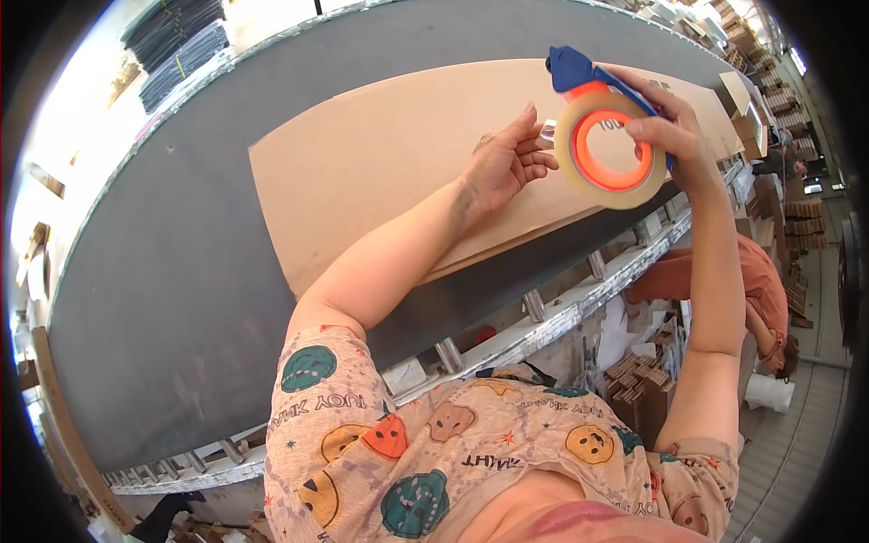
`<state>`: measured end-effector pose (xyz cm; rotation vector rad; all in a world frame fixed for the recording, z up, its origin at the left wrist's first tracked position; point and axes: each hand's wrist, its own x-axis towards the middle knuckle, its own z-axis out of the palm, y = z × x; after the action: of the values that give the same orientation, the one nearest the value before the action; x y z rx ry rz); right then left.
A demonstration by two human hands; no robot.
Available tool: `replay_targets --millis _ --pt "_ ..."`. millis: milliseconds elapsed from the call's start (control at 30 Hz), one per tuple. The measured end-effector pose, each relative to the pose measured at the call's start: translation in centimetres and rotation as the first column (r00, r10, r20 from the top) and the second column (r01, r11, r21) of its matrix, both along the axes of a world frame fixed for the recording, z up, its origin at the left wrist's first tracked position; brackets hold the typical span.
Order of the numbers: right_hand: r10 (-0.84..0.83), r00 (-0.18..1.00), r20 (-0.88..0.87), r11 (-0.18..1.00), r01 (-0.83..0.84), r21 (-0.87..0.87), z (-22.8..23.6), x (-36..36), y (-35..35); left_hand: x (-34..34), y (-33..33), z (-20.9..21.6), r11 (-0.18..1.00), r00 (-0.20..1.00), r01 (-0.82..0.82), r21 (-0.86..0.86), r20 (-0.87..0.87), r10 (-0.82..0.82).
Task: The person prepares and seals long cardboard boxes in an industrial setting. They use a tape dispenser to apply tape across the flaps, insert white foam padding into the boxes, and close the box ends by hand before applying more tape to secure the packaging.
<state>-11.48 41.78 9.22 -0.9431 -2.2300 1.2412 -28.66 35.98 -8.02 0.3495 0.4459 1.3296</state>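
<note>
My right hand (668,127) grips a blue tape dispenser (572,71), fingers along its blue frame and thumb over the roll. The dispenser carries a wide roll of clear tape (573,176) on a bright orange hub (584,163). A short shiny piece of tape (547,134) shows at the roll's left side. Right beside it is my left hand (511,163), palm turned toward the roll, with its fingers loosely curled and the thumb apart from them. Under both hands lies a long, flat brown cardboard piece (362,163), with printing partly hidden by the roll.
The cardboard rests on a dark grey conveyor belt (163,299) with a metal roller frame (534,308) along its near edge. Dark stacked sheets (176,45) stand at the far left. A person in orange-red clothes (760,281) bends over at right, near cardboard scraps (638,376).
</note>
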Motion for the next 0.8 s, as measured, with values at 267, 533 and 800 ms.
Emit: replay_targets --millis 267,533,800 --pt "-0.018 0.999 0.027 1.000 0.018 -0.001 -0.9 1.0 -2.7 -0.5 -1.1 0.8 1.000 0.991 0.027 -0.015 -0.132 -0.028" --pt "0.028 1.000 -0.007 1.000 -0.027 0.011 -1.1 0.5 -3.5 -1.2 -2.1 0.5 0.999 0.977 0.048 0.007 -0.208 -0.046" --pt "-0.022 0.992 0.128 0.938 -0.024 0.346 -2.4 0.1 -6.5 -3.5 -1.3 0.8 0.908 0.634 -0.385 0.164 -0.668 0.389"
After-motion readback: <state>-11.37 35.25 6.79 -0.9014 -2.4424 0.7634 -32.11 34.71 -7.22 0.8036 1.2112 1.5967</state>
